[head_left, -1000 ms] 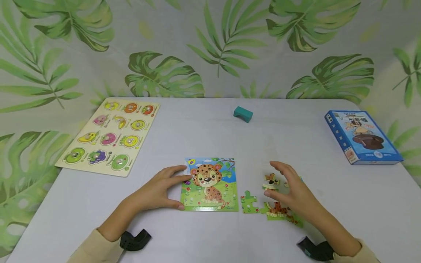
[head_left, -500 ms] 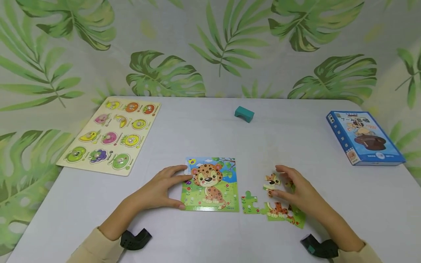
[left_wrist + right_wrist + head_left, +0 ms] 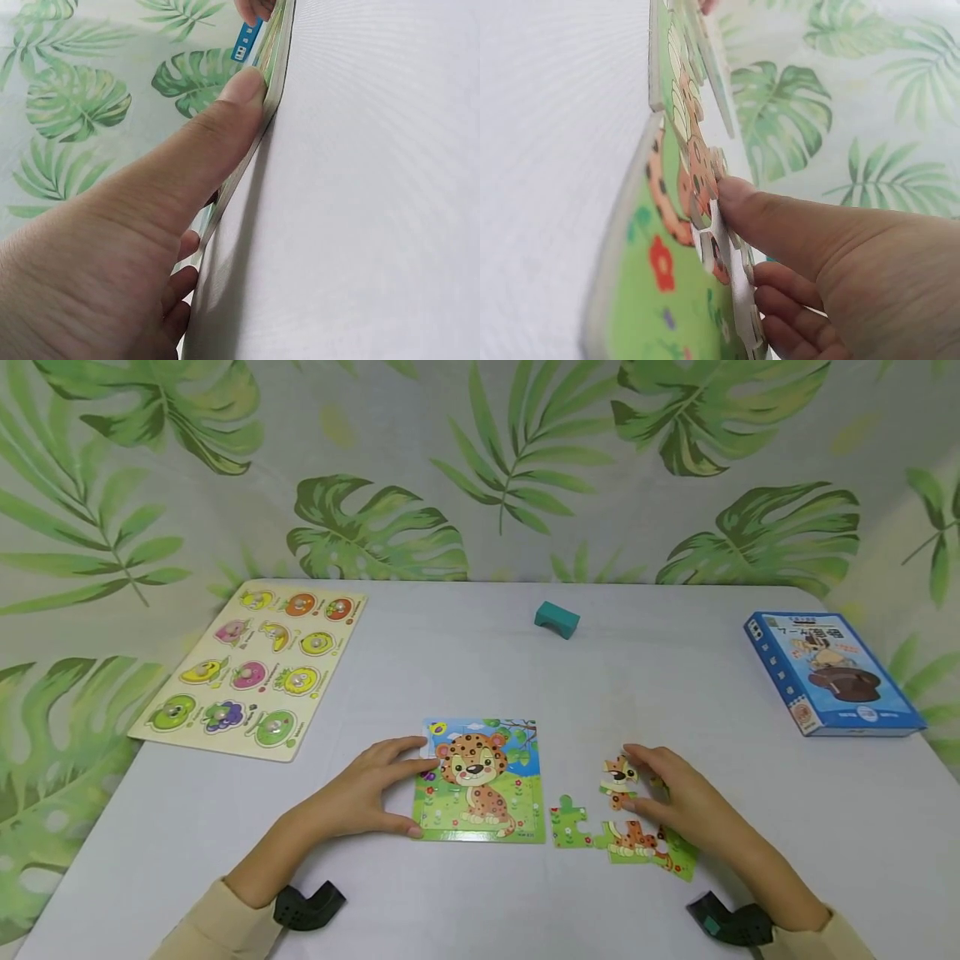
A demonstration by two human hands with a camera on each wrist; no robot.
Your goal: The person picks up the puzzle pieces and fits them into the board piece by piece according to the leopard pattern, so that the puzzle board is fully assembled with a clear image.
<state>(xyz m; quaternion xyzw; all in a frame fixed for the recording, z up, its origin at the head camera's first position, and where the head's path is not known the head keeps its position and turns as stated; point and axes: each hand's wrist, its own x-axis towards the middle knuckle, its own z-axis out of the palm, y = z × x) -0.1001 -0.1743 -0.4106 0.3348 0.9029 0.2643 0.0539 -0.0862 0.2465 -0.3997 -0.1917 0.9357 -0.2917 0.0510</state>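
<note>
A square leopard puzzle board (image 3: 480,781) lies flat on the table. My left hand (image 3: 363,789) rests along its left side, thumb (image 3: 244,86) at the near corner and fingertips at the edge higher up. To the right, my right hand (image 3: 686,793) has thumb and forefinger on the upper and lower edges of a leopard-face puzzle piece (image 3: 617,770); a spotted part joins it below. Its palm hides more pieces. Nearer me lie a green puzzle piece (image 3: 567,831), a paws-and-body piece (image 3: 632,843) and a green piece with the tail (image 3: 641,255).
A fruit peg board (image 3: 288,747) lies at the far left. A teal arch block (image 3: 557,620) stands near the back edge. The blue box (image 3: 840,672) lies at the right. Black wrist devices (image 3: 307,908) sit at both wrists.
My right hand has lowered and its thumb and forefinger have closed in around the leopard-face piece. My left hand stays at the board.
</note>
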